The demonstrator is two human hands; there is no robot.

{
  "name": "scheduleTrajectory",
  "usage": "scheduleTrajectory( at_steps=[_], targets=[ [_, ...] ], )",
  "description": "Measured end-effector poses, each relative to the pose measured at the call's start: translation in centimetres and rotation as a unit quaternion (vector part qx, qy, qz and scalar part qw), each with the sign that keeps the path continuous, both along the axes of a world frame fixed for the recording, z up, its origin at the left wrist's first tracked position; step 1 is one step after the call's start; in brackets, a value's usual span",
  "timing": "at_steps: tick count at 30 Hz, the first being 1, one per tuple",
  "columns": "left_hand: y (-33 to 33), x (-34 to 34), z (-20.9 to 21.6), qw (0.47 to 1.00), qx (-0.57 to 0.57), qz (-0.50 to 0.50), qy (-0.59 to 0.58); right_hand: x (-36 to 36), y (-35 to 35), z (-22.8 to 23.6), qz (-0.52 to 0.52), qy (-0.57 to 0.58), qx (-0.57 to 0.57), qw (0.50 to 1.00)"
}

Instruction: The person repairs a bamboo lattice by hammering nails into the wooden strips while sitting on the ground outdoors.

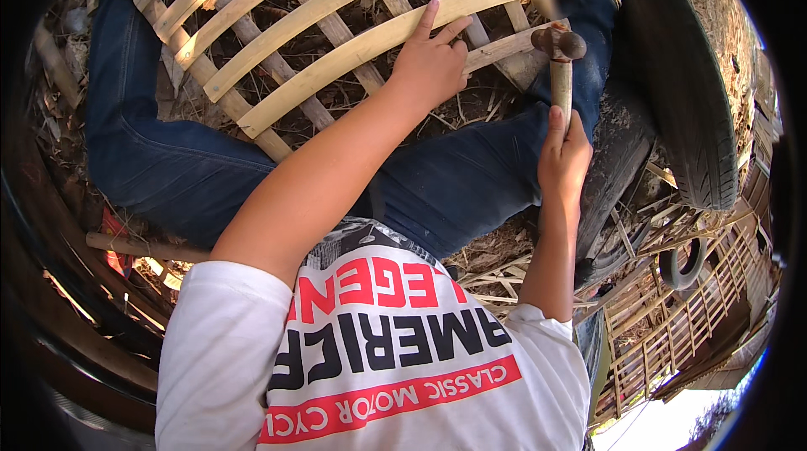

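Note:
A lattice of split bamboo slats (pixel 336 52) lies on the ground between my bent legs, long pale strips crossing over darker ones. My left hand (pixel 429 64) is on its near edge, index finger stretched across a long curved slat. Its other fingers curl at the end of a shorter bamboo slat (pixel 504 49); their grip is partly hidden. On the right, my right hand (pixel 563 152) is wrapped around the wooden handle of a hammer (pixel 561 47). The hammer's rusty, rounded head is over the right end of the short slat; whether they touch I cannot tell.
Two worn black tires (pixel 683 85) rest against each other beyond my right leg. Another bamboo lattice panel (pixel 672 329) and a small black ring (pixel 683 263) are at the lower right. A wooden stick (pixel 143 247) lies at the left, near dark curved bars (pixel 84 316). Dry litter covers the ground.

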State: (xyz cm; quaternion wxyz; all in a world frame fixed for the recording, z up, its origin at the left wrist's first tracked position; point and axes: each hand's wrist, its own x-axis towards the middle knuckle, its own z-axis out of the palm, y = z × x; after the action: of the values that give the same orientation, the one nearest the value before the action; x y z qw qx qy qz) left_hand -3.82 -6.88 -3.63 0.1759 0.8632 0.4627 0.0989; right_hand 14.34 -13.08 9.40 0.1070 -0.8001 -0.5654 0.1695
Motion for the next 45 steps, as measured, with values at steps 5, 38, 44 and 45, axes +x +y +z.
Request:
scheduleTrajectory(
  at_steps=[5,38,44,45],
  targets=[
    [0.0,-0.7,-0.3,1.0,0.009,-0.007,-0.011,-1.6,-0.3,2.3,-0.081,0.12,0.03,0.989],
    [0.2,-0.4,0.0,0.999,-0.004,-0.036,-0.003,-4.1,1.5,-3.1,-0.204,0.175,0.075,0.96],
    [0.5,-0.2,0.5,0.999,-0.029,-0.035,0.018,-4.1,1.5,-2.2,-0.239,0.188,0.049,0.951],
    [0.4,-0.4,0.6,0.998,-0.037,-0.035,0.023,-4.2,1.4,-1.9,-0.204,0.195,0.106,0.953]
  ],
)
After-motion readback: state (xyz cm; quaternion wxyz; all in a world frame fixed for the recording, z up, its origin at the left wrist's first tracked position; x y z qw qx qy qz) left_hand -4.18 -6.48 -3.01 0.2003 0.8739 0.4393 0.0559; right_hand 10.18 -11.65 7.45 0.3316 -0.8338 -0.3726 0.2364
